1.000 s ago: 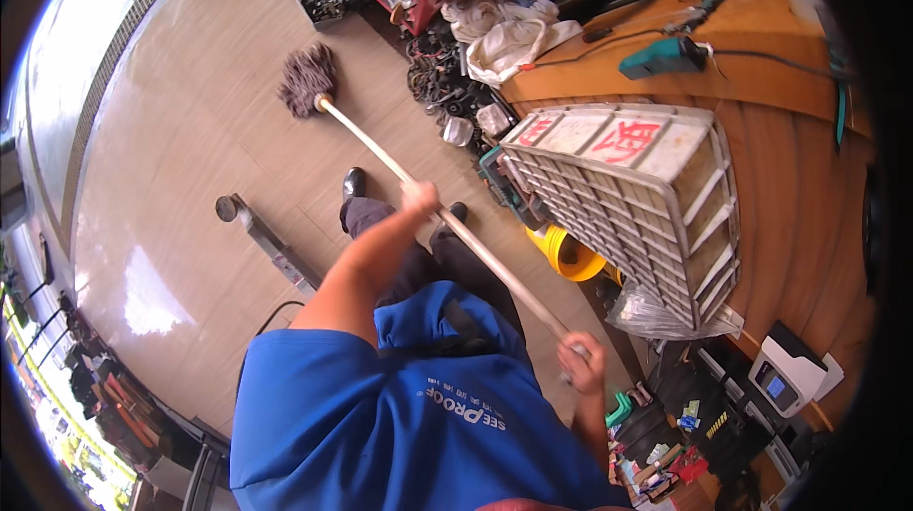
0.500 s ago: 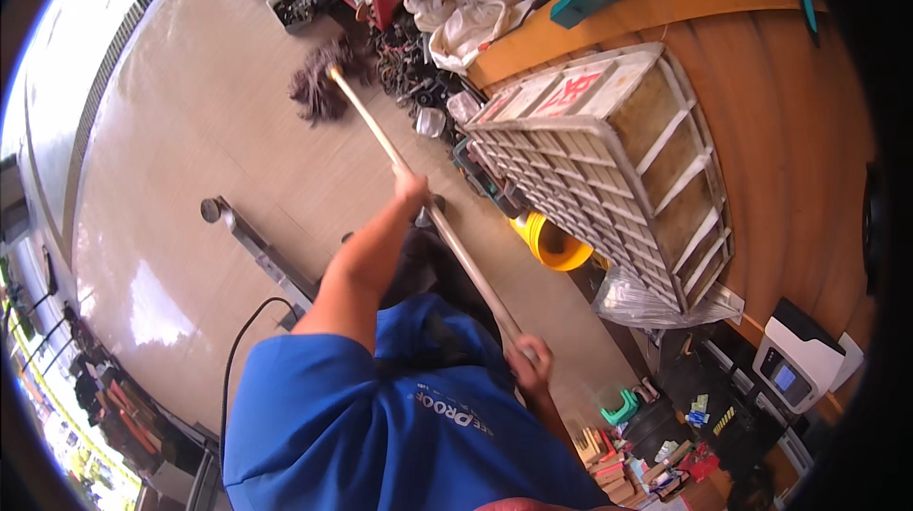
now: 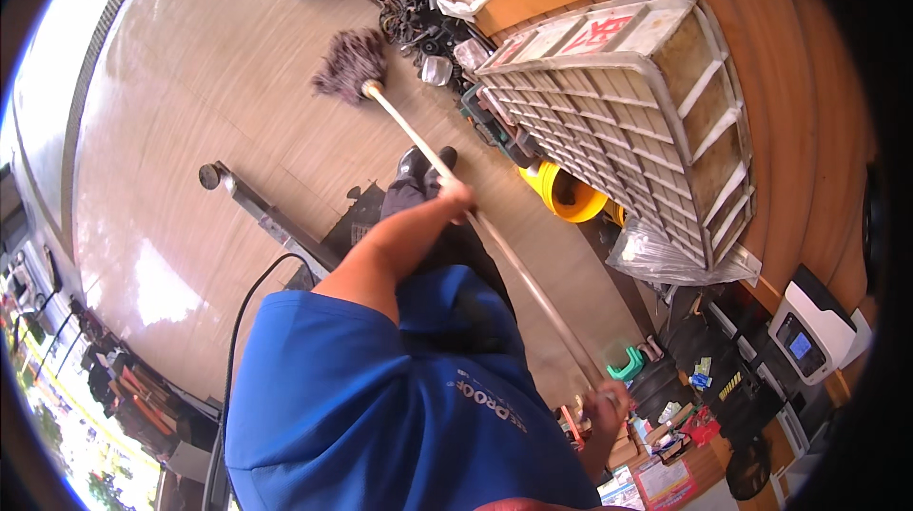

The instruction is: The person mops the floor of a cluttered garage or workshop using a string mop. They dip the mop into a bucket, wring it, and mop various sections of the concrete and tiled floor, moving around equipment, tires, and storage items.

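Note:
Both my hands grip the pale wooden pole of a mop point(image 3: 537, 294), which slants from the far left to the near right. My left hand point(image 3: 456, 199) wraps round its middle, in front of my legs. Lower down, my right hand point(image 3: 606, 404) is closed round the pole near its near end, at my right side. The mop head point(image 3: 352, 64), a shaggy bundle of purplish-grey strands, lies on the tiled floor point(image 3: 247, 83) beyond my shoes point(image 3: 418, 165).
A white slatted crate point(image 3: 609, 112) leans against the wooden surface at the right, beside a yellow bucket point(image 3: 561, 192). Dark hardware point(image 3: 418, 21) is heaped near the mop head. A metal frame with a round end point(image 3: 249, 212) stands left of my legs, near a black cable point(image 3: 249, 307).
The mop has been drawn back toward me, its head sliding nearer across the floor. Both hands have shifted rightward with the pole, and the view has tilted slightly.

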A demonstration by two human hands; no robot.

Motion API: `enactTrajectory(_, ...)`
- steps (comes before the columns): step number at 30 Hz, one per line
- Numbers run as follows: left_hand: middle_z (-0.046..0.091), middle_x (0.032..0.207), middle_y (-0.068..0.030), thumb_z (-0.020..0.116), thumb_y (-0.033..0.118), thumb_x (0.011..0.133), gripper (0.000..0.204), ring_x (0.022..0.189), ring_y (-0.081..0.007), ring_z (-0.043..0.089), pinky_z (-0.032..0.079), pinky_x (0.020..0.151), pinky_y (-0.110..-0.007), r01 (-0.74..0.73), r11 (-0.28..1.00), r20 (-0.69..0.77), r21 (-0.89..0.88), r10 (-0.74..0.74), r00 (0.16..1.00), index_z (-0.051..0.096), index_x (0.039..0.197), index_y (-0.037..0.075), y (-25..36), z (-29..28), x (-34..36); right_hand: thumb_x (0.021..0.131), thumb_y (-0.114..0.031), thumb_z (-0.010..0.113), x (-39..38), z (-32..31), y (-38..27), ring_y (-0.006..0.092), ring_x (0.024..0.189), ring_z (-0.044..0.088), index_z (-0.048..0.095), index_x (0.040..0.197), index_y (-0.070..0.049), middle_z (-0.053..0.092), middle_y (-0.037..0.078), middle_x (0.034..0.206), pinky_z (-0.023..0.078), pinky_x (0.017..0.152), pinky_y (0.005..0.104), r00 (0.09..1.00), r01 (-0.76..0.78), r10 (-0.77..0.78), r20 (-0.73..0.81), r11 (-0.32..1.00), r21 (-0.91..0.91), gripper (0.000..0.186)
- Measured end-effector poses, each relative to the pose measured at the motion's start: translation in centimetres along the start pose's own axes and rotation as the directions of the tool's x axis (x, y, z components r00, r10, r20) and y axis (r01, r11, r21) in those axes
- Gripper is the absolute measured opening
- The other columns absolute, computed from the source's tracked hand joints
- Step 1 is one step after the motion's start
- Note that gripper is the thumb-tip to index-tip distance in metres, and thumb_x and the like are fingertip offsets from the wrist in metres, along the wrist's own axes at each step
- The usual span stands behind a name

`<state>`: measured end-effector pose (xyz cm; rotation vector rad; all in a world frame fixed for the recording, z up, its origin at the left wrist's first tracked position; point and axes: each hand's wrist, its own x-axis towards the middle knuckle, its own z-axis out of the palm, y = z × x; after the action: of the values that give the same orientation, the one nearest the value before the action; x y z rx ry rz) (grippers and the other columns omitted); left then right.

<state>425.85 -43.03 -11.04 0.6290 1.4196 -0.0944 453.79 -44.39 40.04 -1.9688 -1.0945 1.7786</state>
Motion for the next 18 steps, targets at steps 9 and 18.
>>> enactTrajectory(9, 0.06, 0.08, -0.0159, 0.058, 0.01, 0.075, 0.032, 0.062, -0.0233, 0.062, 0.052, 0.048, -0.036, -0.055, 0.461, -0.224, -0.885, -0.321, 0.92, 0.047, 0.099, -0.008, 1.5, 0.9, -8.1, 0.077, -0.008, 0.062, 2.1, -3.8, -2.2, 0.0097, 0.048, 0.042, 0.046, 0.079, -0.004, 0.042, 0.003, 0.066, 0.035, 0.042, 0.023, 0.929, 0.249, -0.24, 0.282, 0.968, 0.001, 0.016)
enactTrajectory(18, 0.058, 0.07, -0.0118, 0.063, 0.023, 0.081, 0.026, 0.058, -0.0265, 0.061, 0.054, 0.047, -0.043, -0.203, 0.162, -0.258, -0.966, -0.692, 0.674, 0.055, 0.085, -0.001, -16.3, -5.0, -8.2, 0.079, -0.009, 0.064, 15.8, 12.4, 4.7, 0.0059, 0.061, 0.047, 0.056, 0.087, -0.006, 0.054, 0.0, 0.072, 0.039, 0.055, 0.0211, 0.69, 0.37, -0.093, 0.718, 0.898, -0.239, 0.011)
